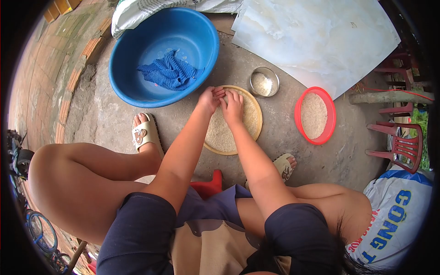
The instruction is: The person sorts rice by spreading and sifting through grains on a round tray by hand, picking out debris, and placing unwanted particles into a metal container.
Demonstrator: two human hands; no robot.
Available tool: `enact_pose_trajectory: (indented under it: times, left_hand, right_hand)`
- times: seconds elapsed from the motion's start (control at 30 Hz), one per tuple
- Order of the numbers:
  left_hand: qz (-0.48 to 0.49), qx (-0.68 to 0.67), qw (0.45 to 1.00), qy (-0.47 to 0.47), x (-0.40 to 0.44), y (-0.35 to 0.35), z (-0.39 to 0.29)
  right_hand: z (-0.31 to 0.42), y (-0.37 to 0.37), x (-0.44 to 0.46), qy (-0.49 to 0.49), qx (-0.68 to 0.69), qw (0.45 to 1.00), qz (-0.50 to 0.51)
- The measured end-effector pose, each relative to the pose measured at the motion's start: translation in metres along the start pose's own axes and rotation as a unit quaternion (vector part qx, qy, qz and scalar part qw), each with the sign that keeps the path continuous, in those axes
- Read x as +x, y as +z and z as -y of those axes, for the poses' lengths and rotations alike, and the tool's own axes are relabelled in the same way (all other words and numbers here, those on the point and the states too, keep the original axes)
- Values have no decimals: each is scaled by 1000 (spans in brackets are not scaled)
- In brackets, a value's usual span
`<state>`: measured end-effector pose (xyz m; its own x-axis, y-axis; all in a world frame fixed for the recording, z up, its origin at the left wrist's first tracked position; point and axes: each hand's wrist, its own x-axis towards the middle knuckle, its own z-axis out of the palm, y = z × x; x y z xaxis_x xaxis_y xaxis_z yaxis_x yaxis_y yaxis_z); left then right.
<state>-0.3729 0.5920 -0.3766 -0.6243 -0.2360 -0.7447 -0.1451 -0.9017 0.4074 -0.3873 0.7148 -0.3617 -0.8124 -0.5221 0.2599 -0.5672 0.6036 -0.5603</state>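
A round woven tray (260, 120) with a pale rim lies on the ground in front of me, covered with a layer of rice (222, 134). My left hand (211, 99) is over its far left edge, palm turned up and fingers loosely bent. Close beside it, my right hand (233, 106) hangs over the rice, back upward, with its fingers a little apart. The fingertips of both hands nearly meet. I can make out nothing held in either hand, though grains too small to see may be there.
A blue basin (121, 68) holding a wet blue cloth (170, 71) stands at the far left. Beyond the tray is a metal bowl (276, 81) with some rice. A red bowl (333, 120) of rice sits right, near a pale sheet (316, 36). Red chairs (405, 146) stand far right.
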Motion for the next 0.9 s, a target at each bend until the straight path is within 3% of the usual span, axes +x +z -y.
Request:
enact_pose_trajectory:
  times: [0.1, 0.23, 0.3, 0.33, 0.4, 0.43, 0.53, 0.57, 0.63, 0.7, 0.77, 0.8, 0.87, 0.9]
  left_hand:
    - [-82, -69, 994, 38, 5, -5, 2]
    - [-100, -61, 992, 43, 8, -1, 4]
    - [-87, -70, 992, 50, 13, -3, 7]
    - [-87, -69, 993, 50, 11, -2, 5]
    - [-90, -43, 994, 47, 7, -1, 3]
    - [-90, -42, 994, 47, 10, -2, 4]
    - [-48, -91, 995, 12, 10, -6, 2]
    - [4, -54, 998, -25, 3, -5, -4]
    - [55, -18, 996, -62, 0, -8, -6]
    - [70, -25, 995, -67, 5, -14, -2]
    - [68, -20, 996, -55, 1, -13, 2]
    - [55, -32, 997, -36, -3, -10, 6]
    - [45, -42, 998, -16, -6, -9, 9]
    - [44, -29, 999, 1, -7, -8, 12]
  right_hand:
    - [8, -6, -2, -25, -36, 999, 28]
    - [14, 15, -13, -1, -56, 994, 90]
    - [20, 19, -17, 89, -5, 995, 35]
    - [26, 20, -17, 91, -4, 995, 34]
    - [37, 21, -16, 198, 118, 967, -106]
    - [42, 19, -15, 200, 118, 967, -107]
    - [50, 13, -10, 73, 180, 978, -80]
    - [49, 10, -7, 73, 178, 978, -79]
    - [42, 3, -5, 34, 123, 988, -82]
    - [31, -11, -7, 90, 100, 986, -99]
    - [13, -16, -10, 209, -88, 967, -116]
    - [1, -20, -12, 213, -86, 966, -120]
    - [-21, -24, -14, 67, -105, 989, -76]
    - [-25, -22, -12, 69, -105, 989, -78]
